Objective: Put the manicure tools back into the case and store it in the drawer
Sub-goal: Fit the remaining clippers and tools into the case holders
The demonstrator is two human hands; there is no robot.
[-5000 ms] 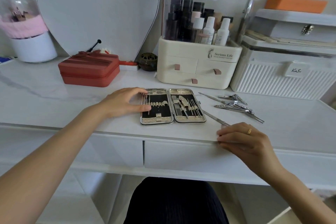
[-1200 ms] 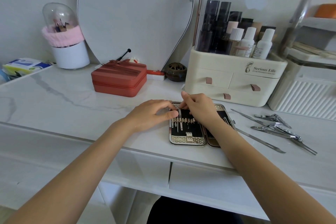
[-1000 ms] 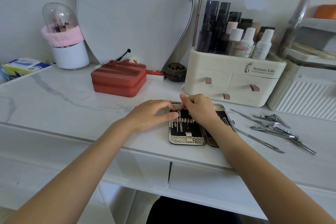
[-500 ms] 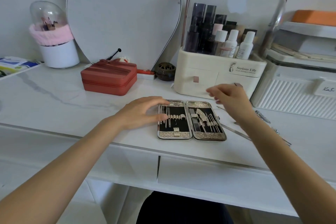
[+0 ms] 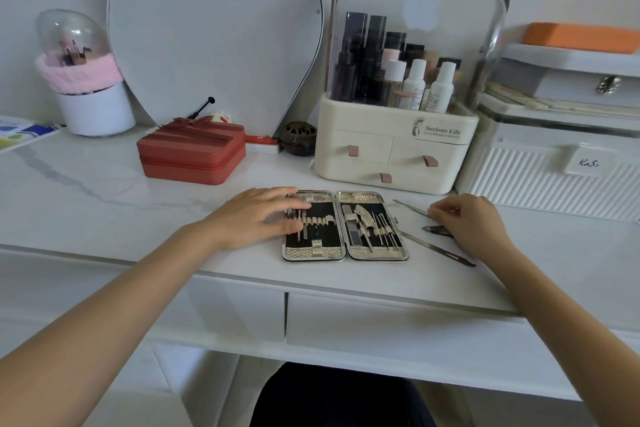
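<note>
Head view: open gold-trimmed black manicure case [image 5: 344, 225] at white desk [image 5: 104, 204] front edge. Left hand [image 5: 258, 217] flat, fingers spread, steadying case. Right hand [image 5: 467, 224] right of case, fingers curled over loose thin steel tools [image 5: 437, 248], grip unclear. Tools stiff, slippery, light; pinch mid-shaft.

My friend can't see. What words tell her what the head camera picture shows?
A person's left hand rests on an open manicure case on a white vanity table, while the right hand reaches for loose metal tools beside it. A cosmetics organizer and a red box stand behind.
</note>
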